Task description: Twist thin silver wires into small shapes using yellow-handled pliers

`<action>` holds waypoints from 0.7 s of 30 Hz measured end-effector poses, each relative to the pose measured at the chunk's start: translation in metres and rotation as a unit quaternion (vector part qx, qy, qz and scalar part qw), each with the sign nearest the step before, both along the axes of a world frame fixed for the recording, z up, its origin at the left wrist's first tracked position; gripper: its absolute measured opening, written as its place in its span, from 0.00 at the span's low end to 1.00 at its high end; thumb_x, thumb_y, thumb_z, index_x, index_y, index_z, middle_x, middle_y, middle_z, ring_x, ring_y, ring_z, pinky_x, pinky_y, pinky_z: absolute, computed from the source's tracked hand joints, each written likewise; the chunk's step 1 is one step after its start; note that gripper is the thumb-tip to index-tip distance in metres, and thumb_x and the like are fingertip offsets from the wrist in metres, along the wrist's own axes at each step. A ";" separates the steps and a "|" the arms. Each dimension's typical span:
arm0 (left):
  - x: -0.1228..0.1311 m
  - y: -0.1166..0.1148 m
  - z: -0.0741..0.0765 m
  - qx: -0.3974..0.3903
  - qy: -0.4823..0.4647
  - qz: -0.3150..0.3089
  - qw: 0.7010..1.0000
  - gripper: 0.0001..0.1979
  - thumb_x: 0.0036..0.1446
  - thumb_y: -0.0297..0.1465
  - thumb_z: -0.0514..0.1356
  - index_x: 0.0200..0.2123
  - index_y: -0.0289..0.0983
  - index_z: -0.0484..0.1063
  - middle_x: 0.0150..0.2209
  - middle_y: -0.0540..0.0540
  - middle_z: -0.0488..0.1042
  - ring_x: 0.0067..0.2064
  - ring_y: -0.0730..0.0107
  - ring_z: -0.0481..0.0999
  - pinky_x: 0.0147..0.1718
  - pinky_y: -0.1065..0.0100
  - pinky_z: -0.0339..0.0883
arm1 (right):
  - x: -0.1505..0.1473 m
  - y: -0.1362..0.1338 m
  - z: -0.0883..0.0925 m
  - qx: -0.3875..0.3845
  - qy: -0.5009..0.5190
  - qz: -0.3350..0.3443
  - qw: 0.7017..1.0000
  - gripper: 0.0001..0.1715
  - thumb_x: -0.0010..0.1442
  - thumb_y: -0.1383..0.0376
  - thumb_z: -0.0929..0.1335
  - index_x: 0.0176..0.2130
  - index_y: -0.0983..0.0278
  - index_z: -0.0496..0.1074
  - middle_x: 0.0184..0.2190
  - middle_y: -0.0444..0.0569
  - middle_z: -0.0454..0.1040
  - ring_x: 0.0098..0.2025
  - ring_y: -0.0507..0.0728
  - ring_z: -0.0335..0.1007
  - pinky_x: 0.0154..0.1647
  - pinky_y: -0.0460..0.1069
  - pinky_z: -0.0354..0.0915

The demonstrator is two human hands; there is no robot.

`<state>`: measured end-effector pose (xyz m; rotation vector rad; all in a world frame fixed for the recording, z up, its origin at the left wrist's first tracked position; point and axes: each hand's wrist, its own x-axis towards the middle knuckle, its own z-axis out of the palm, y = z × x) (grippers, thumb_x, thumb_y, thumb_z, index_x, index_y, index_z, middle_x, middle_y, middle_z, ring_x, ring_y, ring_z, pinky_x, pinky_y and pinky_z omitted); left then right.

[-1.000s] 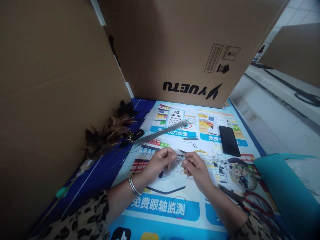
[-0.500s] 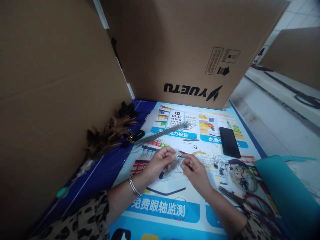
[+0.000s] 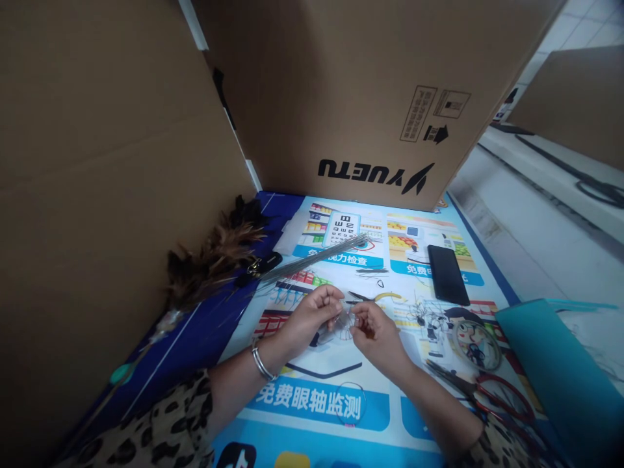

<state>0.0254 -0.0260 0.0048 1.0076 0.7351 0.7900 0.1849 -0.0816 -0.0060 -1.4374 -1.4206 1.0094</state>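
My left hand [image 3: 316, 316] is closed in a pinch on a thin, bent wire piece [image 3: 345, 320]. Facing it from the right, my right hand [image 3: 376, 333] also has its fingers pinched on this thin wire. Its exact shape is too fine and faint to make out. Just beyond the fingers lie yellow-handled pliers [image 3: 390, 296], jaws pointing left. Farther back rests a bundle of straight metal wires [image 3: 316, 258], near a few short wire pieces [image 3: 372, 270]. A thin wire ring [image 3: 364, 398] lies on the printed sheet in front of my hands.
At the right are a black phone [image 3: 447, 275], a roll of clear tape [image 3: 498, 354], red-handled scissors [image 3: 511, 390] and a teal box [image 3: 550, 364]. Brown feathers [image 3: 209, 266] and a black key fob [image 3: 269, 262] lie left. Cardboard walls [image 3: 370, 84] stand behind and at the left.
My right hand has shifted slightly and its fingers have curled in. More of the pliers' jaws shows behind the hands. The wire between the fingers has turned a little.
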 end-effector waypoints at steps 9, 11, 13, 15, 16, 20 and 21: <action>0.001 -0.003 0.000 -0.026 -0.010 -0.034 0.999 0.10 0.53 0.34 0.61 0.36 0.36 0.66 0.20 0.54 0.63 0.19 0.82 0.60 0.17 0.79 0.51 | 0.000 0.000 -0.001 0.010 -0.044 -0.013 0.999 0.13 0.48 0.73 0.63 0.36 0.60 0.64 0.23 0.38 0.59 0.24 0.49 0.58 0.24 0.43 0.57; 0.001 -0.003 0.000 -0.030 -0.012 -0.038 0.999 0.10 0.53 0.34 0.61 0.36 0.36 0.66 0.19 0.54 0.62 0.19 0.82 0.60 0.17 0.79 0.50 | -0.001 0.000 -0.002 0.010 -0.043 -0.014 0.999 0.13 0.49 0.73 0.63 0.36 0.60 0.64 0.23 0.39 0.60 0.24 0.49 0.58 0.24 0.44 0.57; 0.000 -0.003 0.000 -0.035 -0.017 -0.036 0.999 0.09 0.53 0.33 0.61 0.35 0.36 0.66 0.20 0.54 0.62 0.19 0.82 0.60 0.17 0.79 0.49 | -0.001 -0.001 -0.002 0.010 -0.042 -0.014 0.999 0.12 0.50 0.72 0.64 0.37 0.61 0.65 0.25 0.40 0.61 0.25 0.50 0.59 0.25 0.44 0.58; 0.000 -0.002 0.000 -0.037 -0.024 -0.030 0.999 0.08 0.53 0.33 0.60 0.35 0.36 0.66 0.20 0.54 0.62 0.19 0.82 0.61 0.17 0.78 0.50 | -0.002 -0.001 -0.002 0.015 -0.046 -0.017 0.999 0.13 0.51 0.71 0.64 0.39 0.60 0.65 0.25 0.40 0.62 0.26 0.50 0.60 0.26 0.45 0.59; 0.000 -0.001 -0.001 -0.038 -0.027 -0.028 0.999 0.08 0.53 0.32 0.60 0.35 0.36 0.66 0.20 0.54 0.62 0.19 0.82 0.61 0.18 0.78 0.51 | -0.002 -0.001 -0.001 0.019 -0.050 -0.020 0.998 0.13 0.52 0.71 0.64 0.40 0.60 0.65 0.25 0.41 0.62 0.26 0.50 0.60 0.27 0.45 0.60; 0.000 0.000 -0.002 -0.037 -0.035 -0.020 0.999 0.08 0.53 0.32 0.60 0.35 0.36 0.66 0.20 0.54 0.62 0.19 0.81 0.61 0.18 0.78 0.52 | -0.002 -0.002 0.000 0.049 -0.059 -0.035 0.996 0.17 0.51 0.71 0.66 0.43 0.60 0.64 0.27 0.41 0.63 0.25 0.50 0.61 0.27 0.45 0.61; 0.000 0.001 -0.002 -0.037 -0.036 -0.018 0.998 0.08 0.53 0.32 0.60 0.35 0.36 0.66 0.20 0.54 0.62 0.20 0.81 0.61 0.18 0.78 0.52 | -0.002 -0.002 0.000 0.060 -0.062 -0.038 0.996 0.17 0.51 0.71 0.66 0.43 0.60 0.65 0.28 0.41 0.63 0.26 0.50 0.61 0.27 0.45 0.61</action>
